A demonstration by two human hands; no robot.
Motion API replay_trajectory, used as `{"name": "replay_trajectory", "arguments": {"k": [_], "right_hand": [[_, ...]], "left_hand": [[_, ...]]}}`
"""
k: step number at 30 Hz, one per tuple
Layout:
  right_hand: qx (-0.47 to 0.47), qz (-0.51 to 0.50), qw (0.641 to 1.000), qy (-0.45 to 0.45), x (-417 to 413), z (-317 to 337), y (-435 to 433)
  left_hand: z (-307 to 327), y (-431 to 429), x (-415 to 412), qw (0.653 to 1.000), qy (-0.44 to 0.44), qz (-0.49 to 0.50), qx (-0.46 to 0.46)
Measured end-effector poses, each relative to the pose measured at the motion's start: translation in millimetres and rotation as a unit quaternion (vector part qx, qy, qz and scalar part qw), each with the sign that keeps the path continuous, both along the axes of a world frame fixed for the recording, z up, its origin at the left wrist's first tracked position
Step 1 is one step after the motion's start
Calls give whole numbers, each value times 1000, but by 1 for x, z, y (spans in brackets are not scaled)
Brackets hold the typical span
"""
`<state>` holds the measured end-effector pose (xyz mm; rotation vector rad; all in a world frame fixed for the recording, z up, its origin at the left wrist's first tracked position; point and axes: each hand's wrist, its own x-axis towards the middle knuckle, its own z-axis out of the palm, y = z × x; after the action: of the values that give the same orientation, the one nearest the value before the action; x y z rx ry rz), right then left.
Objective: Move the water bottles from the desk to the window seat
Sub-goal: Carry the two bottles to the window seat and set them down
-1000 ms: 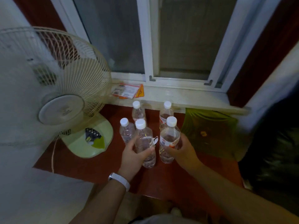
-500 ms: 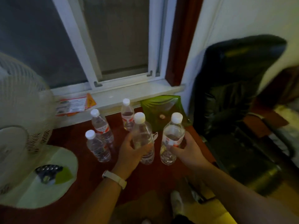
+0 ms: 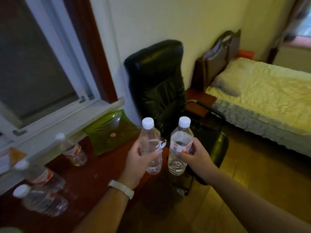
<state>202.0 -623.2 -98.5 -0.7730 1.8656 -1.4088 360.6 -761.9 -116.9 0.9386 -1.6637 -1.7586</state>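
- With both hands loaded, the carry step looks to be in hand: left hand (image 3: 137, 161) has its fingers wrapped round one water bottle (image 3: 150, 145), right hand (image 3: 195, 157) grips a second bottle (image 3: 179, 147); both upright, held clear of the desk (image 3: 94, 179), close beside each other.
- Left, on the desk: three bottles (image 3: 42, 177) not yet moved, blurred.
- Farther: green dish (image 3: 109, 132), window ledge (image 3: 67, 121), black chair (image 3: 156, 78), bed (image 3: 262, 91) far right.
- Window seat not clearly identifiable; next move likely calls for finding it and setting both bottles down upright.
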Motion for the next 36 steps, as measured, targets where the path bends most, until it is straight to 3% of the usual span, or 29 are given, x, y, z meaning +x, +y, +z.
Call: {"name": "replay_trajectory", "arguments": {"k": [16,26,36], "right_hand": [[-61,-223,973,8,-185,12,268],[-60,-390,919,-1,-262,0,415],[-49,-511,858,-30,-359,-24,479]], "left_hand": [[29,209,-260,977,2,-215,-9],[29,331,-402,930,-4,-368,-1],[3,386,-565,871,-12,-490,11]]}}
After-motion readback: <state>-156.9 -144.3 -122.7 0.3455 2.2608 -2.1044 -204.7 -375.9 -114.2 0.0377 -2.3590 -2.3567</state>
